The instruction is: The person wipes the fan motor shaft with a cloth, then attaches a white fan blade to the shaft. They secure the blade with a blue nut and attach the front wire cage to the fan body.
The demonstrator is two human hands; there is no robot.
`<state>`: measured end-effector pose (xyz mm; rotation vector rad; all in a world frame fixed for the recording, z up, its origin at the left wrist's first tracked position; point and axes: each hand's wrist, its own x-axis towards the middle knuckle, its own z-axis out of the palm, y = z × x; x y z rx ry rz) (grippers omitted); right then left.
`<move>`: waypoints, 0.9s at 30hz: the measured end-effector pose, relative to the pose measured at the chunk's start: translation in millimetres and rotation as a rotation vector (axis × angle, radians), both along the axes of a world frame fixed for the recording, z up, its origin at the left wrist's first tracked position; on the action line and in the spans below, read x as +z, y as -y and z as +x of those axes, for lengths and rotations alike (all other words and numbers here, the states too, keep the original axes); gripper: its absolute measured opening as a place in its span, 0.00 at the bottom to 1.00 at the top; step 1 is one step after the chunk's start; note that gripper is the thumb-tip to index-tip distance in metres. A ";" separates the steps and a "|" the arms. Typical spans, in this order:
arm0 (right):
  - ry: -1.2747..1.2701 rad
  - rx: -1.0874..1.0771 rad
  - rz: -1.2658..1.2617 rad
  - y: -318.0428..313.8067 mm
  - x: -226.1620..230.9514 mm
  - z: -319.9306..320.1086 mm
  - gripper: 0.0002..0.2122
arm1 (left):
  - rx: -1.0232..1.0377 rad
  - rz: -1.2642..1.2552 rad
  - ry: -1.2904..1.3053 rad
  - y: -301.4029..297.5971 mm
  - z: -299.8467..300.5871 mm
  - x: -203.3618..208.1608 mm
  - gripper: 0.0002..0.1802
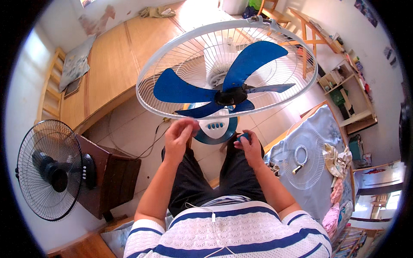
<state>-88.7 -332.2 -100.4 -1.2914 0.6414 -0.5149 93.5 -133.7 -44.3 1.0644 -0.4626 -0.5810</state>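
Five blue blades (pixel 254 62) radiate inside the white-rimmed fan (pixel 230 96).

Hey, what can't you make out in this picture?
Head view:
Right hand: its fingers hide part of the small blue thing it holds.
Left hand: fingertips blurred; anything pinched there is unclear.
Blue blades: they hide part of the grille behind.
Shelf: smaller contents too tiny to identify.

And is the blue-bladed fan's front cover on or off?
Off: the blue blades sit bare in front of the white rear grille, and a round wire grille lies on the blue sheet.
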 end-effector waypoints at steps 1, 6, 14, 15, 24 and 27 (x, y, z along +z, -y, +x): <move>-0.056 -0.007 0.048 5.2 -9.1 2.7 0.16 | -0.067 0.090 -0.014 -15.7 1.4 -20.5 0.13; -0.285 -0.149 -0.240 45.3 -98.6 20.3 0.17 | 0.083 0.426 -0.088 -17.1 12.7 -120.5 0.20; -0.381 -0.319 -0.577 44.5 -115.3 83.9 0.20 | 0.167 0.839 0.306 54.5 55.0 -196.4 0.30; -0.377 -0.355 -0.570 42.6 -119.8 86.1 0.21 | 0.106 0.870 0.253 59.8 53.4 -194.9 0.30; -0.343 -0.311 -0.541 59.8 -119.9 108.0 0.15 | 0.158 0.958 0.207 66.1 22.2 -199.3 0.38; -0.245 -0.241 -0.495 76.0 -109.9 125.3 0.20 | 0.305 1.122 0.509 70.1 11.5 -222.6 0.36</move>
